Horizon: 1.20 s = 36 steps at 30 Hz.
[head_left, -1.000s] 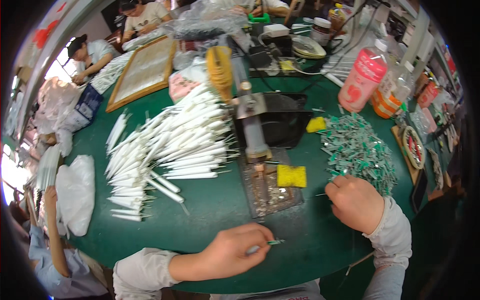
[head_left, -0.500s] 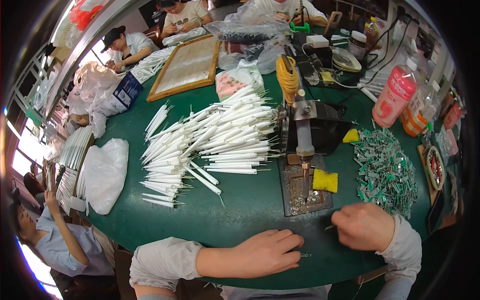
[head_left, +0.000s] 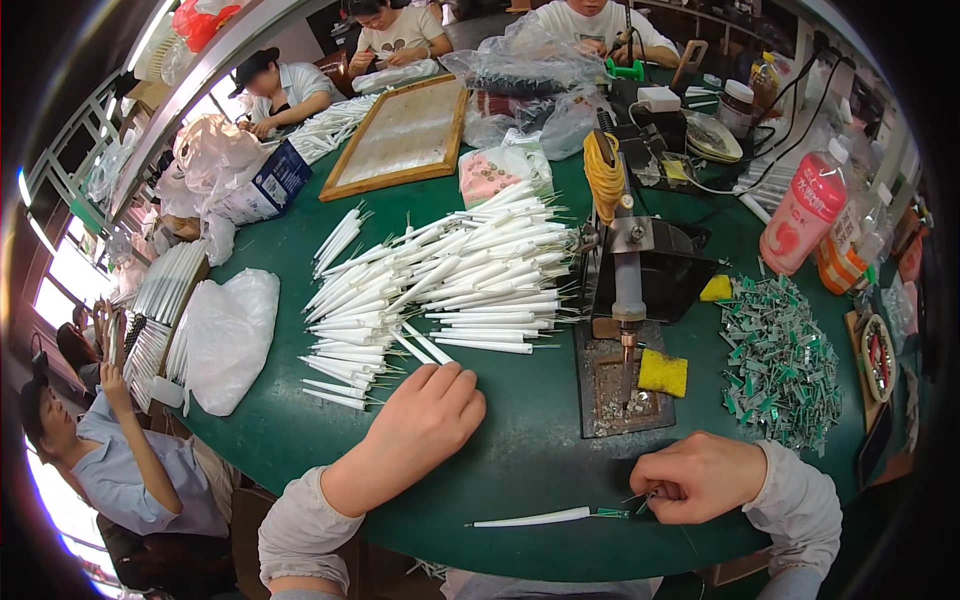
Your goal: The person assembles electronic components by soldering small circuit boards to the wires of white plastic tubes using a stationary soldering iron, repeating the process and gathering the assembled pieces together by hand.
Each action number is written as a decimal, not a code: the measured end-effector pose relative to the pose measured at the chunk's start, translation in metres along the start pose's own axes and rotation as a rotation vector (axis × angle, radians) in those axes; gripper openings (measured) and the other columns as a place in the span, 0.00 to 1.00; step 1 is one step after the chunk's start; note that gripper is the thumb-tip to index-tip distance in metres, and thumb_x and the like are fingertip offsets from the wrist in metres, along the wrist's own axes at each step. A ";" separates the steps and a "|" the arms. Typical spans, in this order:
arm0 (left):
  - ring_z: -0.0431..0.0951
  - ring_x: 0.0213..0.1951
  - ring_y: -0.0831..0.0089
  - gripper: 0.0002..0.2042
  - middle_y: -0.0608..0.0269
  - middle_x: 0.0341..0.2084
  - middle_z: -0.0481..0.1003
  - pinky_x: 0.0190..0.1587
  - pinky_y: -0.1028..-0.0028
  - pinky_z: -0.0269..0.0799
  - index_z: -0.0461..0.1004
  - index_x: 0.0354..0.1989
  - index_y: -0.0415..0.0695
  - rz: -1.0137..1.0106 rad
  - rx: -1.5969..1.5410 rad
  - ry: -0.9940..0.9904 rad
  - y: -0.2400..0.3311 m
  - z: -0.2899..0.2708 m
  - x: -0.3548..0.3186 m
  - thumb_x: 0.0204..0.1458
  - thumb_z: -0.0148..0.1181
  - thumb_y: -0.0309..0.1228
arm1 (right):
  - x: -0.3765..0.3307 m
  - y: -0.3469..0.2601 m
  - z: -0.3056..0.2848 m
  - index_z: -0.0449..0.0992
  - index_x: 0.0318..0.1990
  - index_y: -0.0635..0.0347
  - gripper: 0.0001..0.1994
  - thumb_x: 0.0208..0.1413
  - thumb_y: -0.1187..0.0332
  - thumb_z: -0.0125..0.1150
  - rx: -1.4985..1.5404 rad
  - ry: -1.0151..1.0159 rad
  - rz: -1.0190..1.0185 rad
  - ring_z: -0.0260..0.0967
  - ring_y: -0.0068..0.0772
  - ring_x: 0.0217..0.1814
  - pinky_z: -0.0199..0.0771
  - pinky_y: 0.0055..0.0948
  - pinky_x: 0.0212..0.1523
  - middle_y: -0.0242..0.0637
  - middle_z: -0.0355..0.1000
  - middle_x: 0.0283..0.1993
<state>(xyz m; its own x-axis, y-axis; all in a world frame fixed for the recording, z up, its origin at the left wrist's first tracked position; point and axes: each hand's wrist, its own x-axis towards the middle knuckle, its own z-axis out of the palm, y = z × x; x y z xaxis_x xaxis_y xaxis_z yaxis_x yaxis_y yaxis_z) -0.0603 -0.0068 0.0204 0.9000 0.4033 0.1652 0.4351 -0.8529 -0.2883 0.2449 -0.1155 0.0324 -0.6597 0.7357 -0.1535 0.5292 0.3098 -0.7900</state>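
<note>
My left hand point(head_left: 425, 415) reaches to the near side of a heap of white tapered tubes point(head_left: 430, 280) with thin wire ends. Its closed fingers are on the near end of a loose white tube point(head_left: 410, 346); the fingertips are hidden. My right hand point(head_left: 705, 478) is pinched on a small part with thin wire leads point(head_left: 650, 493), mostly covered by the fingers. Beside that hand, a single white tube point(head_left: 530, 519) lies near the table's front edge, a small green circuit strip point(head_left: 610, 513) at its right end.
A soldering iron point(head_left: 628, 290) on a stand points down over a metal tray point(head_left: 600, 420) beside a yellow sponge point(head_left: 663, 372). Small green circuit boards point(head_left: 780, 360) are heaped to the right, near a pink bottle point(head_left: 803, 205). A plastic bag point(head_left: 232, 340) lies left. Other people work around the table.
My left hand has moved from the front edge forward and left to the tube heap, uncovering the single tube. My right hand has come down and slightly left. The view has shifted a little.
</note>
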 end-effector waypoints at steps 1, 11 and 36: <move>0.74 0.42 0.65 0.09 0.57 0.36 0.72 0.46 0.70 0.71 0.71 0.31 0.40 0.009 -0.010 -0.006 -0.002 0.003 -0.001 0.38 0.56 0.26 | 0.001 0.003 0.000 0.69 0.31 0.59 0.05 0.46 0.72 0.58 0.075 -0.015 0.013 0.70 0.35 0.22 0.70 0.31 0.23 0.34 0.68 0.21; 0.76 0.42 0.63 0.06 0.56 0.38 0.74 0.45 0.68 0.74 0.70 0.28 0.40 0.063 -0.121 0.203 -0.005 0.014 0.001 0.40 0.58 0.25 | 0.006 0.020 0.009 0.75 0.36 0.60 0.06 0.52 0.70 0.61 0.344 -0.022 0.066 0.70 0.18 0.25 0.70 0.20 0.26 0.29 0.72 0.24; 0.73 0.39 0.67 0.12 0.60 0.36 0.70 0.40 0.72 0.73 0.73 0.36 0.40 0.192 -0.527 0.207 0.031 0.019 0.008 0.41 0.56 0.27 | 0.008 0.028 0.018 0.75 0.36 0.61 0.05 0.55 0.70 0.61 0.564 -0.093 0.163 0.67 0.12 0.27 0.67 0.16 0.27 0.26 0.73 0.26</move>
<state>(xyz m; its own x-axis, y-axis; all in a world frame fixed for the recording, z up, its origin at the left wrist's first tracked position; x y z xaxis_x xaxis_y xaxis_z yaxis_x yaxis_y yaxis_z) -0.0394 -0.0238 -0.0050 0.9146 0.1981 0.3525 0.1470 -0.9750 0.1666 0.2455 -0.1118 -0.0015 -0.6510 0.6834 -0.3304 0.2790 -0.1893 -0.9414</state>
